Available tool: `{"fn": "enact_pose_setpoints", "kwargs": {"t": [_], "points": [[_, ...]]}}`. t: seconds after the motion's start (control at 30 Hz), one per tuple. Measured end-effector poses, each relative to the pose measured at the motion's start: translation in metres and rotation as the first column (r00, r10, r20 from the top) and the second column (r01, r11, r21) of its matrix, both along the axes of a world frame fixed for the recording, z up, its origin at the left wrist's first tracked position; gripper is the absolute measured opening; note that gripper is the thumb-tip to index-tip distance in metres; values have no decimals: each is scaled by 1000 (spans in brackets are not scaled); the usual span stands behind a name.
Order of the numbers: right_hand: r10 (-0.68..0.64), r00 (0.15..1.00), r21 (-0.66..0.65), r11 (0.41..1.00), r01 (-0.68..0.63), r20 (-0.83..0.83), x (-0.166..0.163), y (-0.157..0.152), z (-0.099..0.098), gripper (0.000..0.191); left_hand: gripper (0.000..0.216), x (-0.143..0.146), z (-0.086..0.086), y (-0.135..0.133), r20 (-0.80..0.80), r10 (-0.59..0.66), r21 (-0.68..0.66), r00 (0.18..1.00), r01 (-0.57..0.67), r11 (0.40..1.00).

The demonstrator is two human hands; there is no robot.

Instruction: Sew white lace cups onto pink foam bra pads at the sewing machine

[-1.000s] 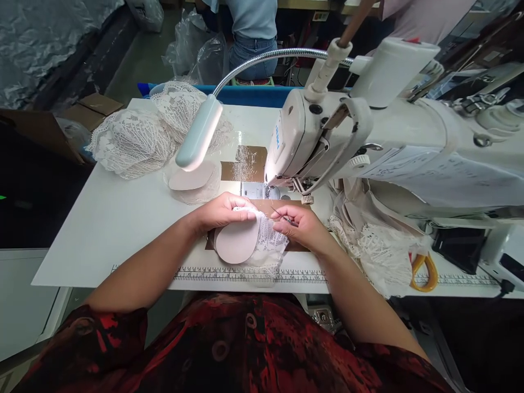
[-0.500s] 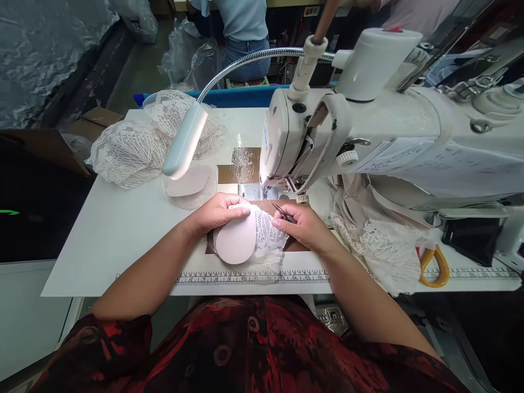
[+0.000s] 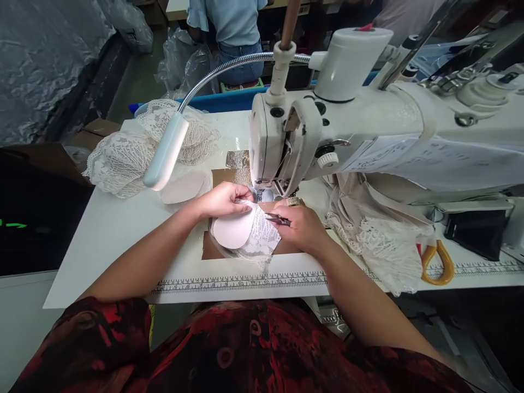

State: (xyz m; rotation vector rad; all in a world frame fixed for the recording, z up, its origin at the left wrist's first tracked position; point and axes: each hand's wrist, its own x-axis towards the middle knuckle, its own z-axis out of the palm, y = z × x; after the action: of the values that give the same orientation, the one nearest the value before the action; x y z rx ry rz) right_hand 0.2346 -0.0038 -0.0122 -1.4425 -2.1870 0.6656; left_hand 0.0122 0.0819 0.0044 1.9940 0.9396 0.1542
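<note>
Pinched between the thumb and fingers of my left hand (image 3: 229, 199) is the top edge of a pale bra cup (image 3: 233, 228) with white lace (image 3: 265, 232) attached on its right side. My right hand (image 3: 302, 222) is closed around small dark thread snips (image 3: 279, 219), whose tips point left at the lace's upper edge. Both hands are just in front of the sewing machine's needle area (image 3: 264, 191). Under the piece lies brown tape (image 3: 210, 248) on the white table.
The white sewing machine (image 3: 286, 131) stands behind my hands, with a lamp (image 3: 167, 150) on a bent neck to its left. Lace pieces (image 3: 123, 158) and another cup (image 3: 184, 188) lie left. More lace (image 3: 385, 251) and yellow-handled scissors (image 3: 438, 265) lie right. A person (image 3: 231, 27) sits beyond.
The snips in my right hand have turned to point left, nearer the lace edge. The cup and lace have tilted slightly in my left hand. The whole view has shifted a little.
</note>
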Motion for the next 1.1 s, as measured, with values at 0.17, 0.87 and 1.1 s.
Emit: {"fn": "enact_pose_setpoints", "kwargs": {"t": [0.17, 0.87, 1.1], "points": [[43, 981, 74, 996, -58, 188, -5, -4, -2, 25, 32, -1, 18, 0, -150, -40, 366, 988, 93, 926], [-65, 952, 140, 990, 24, 300, -15, -6, -7, 36, 46, -6, -2, -42, -205, -165, 631, 965, 259, 731], [-18, 929, 123, 992, -30, 369, -14, -7, -6, 40, 51, -11, -11, -31, -181, -190, 656, 965, 262, 708]]}}
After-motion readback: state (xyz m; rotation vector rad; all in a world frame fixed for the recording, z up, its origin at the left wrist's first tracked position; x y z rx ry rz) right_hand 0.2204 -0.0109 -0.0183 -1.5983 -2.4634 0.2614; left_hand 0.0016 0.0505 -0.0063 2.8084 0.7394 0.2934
